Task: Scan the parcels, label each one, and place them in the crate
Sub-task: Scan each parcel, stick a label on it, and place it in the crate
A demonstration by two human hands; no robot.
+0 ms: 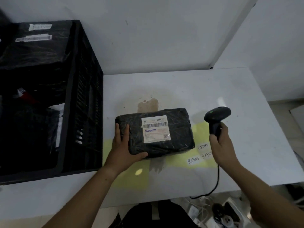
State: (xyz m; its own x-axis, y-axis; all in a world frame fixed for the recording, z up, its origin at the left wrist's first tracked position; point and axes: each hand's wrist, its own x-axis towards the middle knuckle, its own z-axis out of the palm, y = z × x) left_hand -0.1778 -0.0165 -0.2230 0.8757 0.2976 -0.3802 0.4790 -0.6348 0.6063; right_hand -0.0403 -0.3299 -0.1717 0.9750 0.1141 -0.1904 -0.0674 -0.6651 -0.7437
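Head view | left hand (122, 145) clasps parcel (177, 142) at 8 o'clock | right hand (222, 142) grips scanner (217, 117) | wrap likely slick, soft: lift by both ends

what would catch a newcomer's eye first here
The black parcel with its white barcode label lies mid-table, the left hand holding its near left corner. Just right of it, the right hand grips a black corded scanner held up beside the parcel. A tall black crate with wrapped parcels inside fills the left of the view.
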